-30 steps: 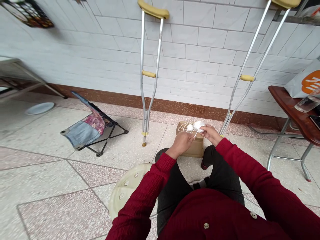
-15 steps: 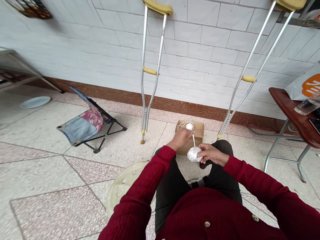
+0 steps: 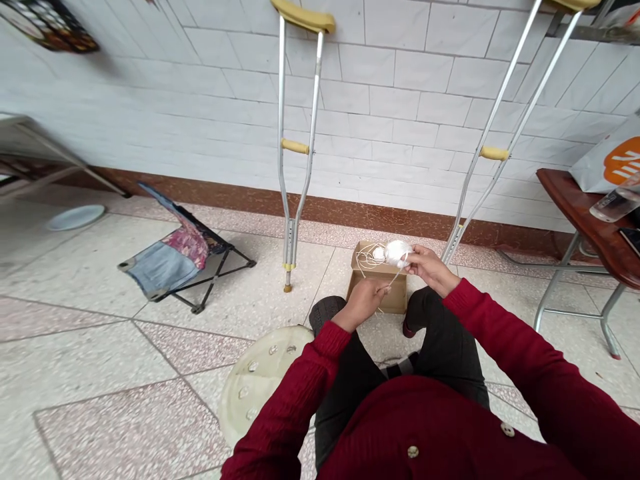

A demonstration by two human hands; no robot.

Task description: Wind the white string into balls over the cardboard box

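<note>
My right hand [image 3: 429, 267] is closed around a ball of white string [image 3: 397, 253], held above the far side of a cardboard box [image 3: 397, 300]. Lower and to the left, my left hand [image 3: 367, 299] pinches the strand [image 3: 395, 279] that runs up to the ball. In the box's far part lie loose loops of white cord [image 3: 367, 257] and a smaller white ball [image 3: 379, 253], partly behind the held one. The box stands on the floor between my feet.
Two crutches [image 3: 296, 147] [image 3: 494, 154] lean on the tiled wall. A folding chair [image 3: 173, 263] stands left, and a round pale stool [image 3: 260, 373] is beside my left leg. At right, a brown table [image 3: 575, 213] bears a bag [image 3: 613, 157] and a plastic cup [image 3: 615, 205].
My right hand has carried the string ball up and away from me, over the box. My left hand has come down nearer to me, still pinching the strand. The view has shifted slightly.
</note>
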